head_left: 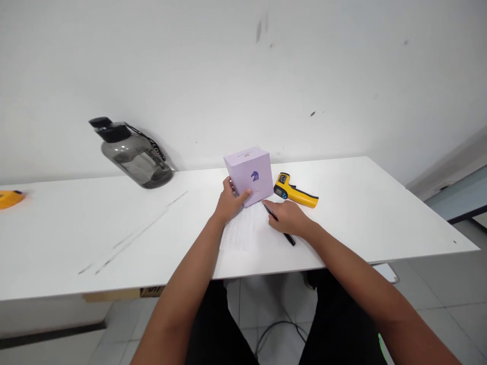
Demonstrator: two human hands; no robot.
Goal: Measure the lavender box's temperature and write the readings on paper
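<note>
My left hand [229, 201] grips the lower left side of a lilac box [251, 175], its thumb lying across the front. A dark horse-head emblem marks that front face, and the box is tilted. In my right hand [288, 217] is a black pen [289, 239], slanting through the fingers with its back end showing below them. My right fingertips are close to the box's lower front edge; whether they touch it I cannot tell. Under both hands lies a white sheet of paper [239, 234] with faint handwriting-like lines, partly covered by the right hand.
A yellow infrared thermometer [302, 196] lies just right of the box. Toward the back left, a grey translucent water bottle [140, 159] with a black lid stands near the wall. A yellow object [10, 198] is cut off at the left edge. The white table [361, 218] meets the wall behind.
</note>
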